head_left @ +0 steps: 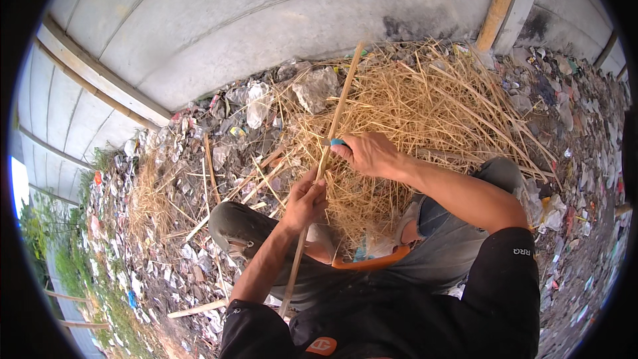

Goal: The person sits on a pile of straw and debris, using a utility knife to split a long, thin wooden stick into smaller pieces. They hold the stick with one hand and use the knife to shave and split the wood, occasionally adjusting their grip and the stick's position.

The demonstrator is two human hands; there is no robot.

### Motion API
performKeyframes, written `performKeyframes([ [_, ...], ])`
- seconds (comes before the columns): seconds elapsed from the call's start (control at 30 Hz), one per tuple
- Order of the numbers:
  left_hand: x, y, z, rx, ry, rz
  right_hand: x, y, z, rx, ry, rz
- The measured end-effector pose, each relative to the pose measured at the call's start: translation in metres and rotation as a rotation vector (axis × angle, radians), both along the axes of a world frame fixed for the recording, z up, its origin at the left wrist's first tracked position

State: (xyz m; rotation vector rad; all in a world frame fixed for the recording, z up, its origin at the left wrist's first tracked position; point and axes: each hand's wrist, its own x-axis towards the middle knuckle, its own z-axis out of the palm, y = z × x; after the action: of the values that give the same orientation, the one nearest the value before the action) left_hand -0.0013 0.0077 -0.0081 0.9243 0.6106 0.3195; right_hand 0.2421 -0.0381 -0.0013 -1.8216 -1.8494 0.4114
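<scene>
Bamboo strip (323, 161) in L hand (306, 202), blue-hndl tool (338, 142) in R hand (372, 155), both grips closed.

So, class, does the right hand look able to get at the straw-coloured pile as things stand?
Probably yes: the right hand is over the straw-coloured pile, with nothing visible blocking the way, though it would likely need to free itself from the teal-handled tool first.
</scene>
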Motion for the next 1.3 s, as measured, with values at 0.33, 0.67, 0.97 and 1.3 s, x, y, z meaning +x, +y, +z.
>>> performKeyframes([
  [0.33, -0.007, -0.012, -0.010, 0.040, -0.024, -0.172, 0.136, 0.013, 0.015, 0.047, -0.161, -0.396],
  [0.67, -0.007, -0.006, -0.005, -0.063, -0.022, -0.021, -0.026, -0.028, -0.004, 0.072, -0.053, 0.143],
  [0.97, -0.018, -0.012, -0.007, -0.114, -0.017, -0.206, 0.154, 0.021, -0.007, 0.050, -0.241, -0.378],
  [1.3, -0.021, -0.013, -0.006, -0.093, 0.025, -0.189, 0.151, 0.019, -0.008, 0.134, -0.329, -0.431],
])
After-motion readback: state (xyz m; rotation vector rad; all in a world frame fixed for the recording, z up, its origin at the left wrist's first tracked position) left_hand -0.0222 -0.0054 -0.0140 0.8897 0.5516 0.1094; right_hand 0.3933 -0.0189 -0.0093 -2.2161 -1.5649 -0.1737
